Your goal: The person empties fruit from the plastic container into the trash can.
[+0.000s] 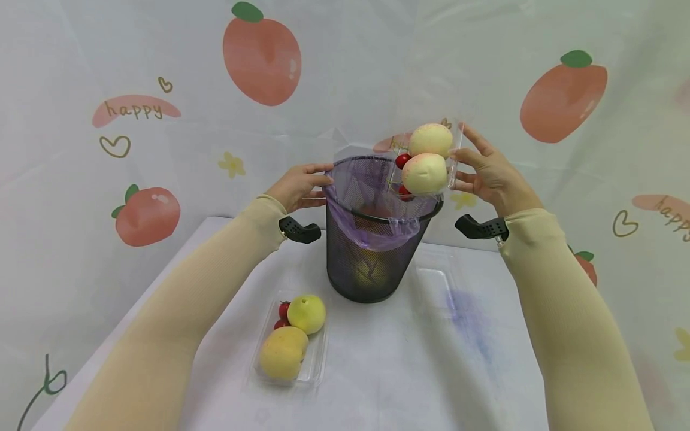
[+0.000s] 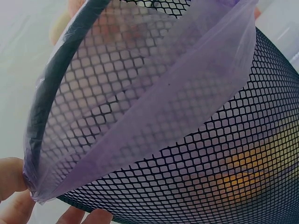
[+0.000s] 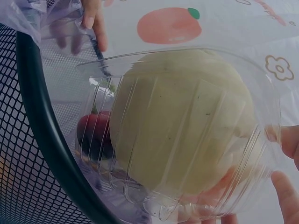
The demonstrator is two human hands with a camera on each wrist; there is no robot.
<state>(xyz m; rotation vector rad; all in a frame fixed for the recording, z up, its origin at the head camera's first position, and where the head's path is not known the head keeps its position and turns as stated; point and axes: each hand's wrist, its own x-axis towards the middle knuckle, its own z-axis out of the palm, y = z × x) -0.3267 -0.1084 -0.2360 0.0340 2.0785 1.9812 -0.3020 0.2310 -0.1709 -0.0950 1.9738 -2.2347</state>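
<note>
A black mesh trash bin [image 1: 345, 263] lined with a purple plastic bag [image 1: 372, 238] stands upright on the table. My left hand [image 1: 299, 187] grips its left rim, with the bag folded over the edge there. My right hand [image 1: 493, 178] holds a clear plastic tray [image 1: 457, 143] by its right side, tilted over the bin's right rim. In this tray are two pale peaches [image 1: 424, 173] and small red cherries [image 1: 402, 160]. Through the mesh, yellow-orange things [image 2: 243, 172] show inside the bin, blurred.
At the front left, another clear tray [image 1: 315, 374] holds a round yellow fruit [image 1: 306, 314], a yellow-orange fruit [image 1: 283, 353] and small red fruits. Right of the bin lies a faint transparent tray-like outline [image 1: 435, 287]. A printed cloth hangs behind the bin.
</note>
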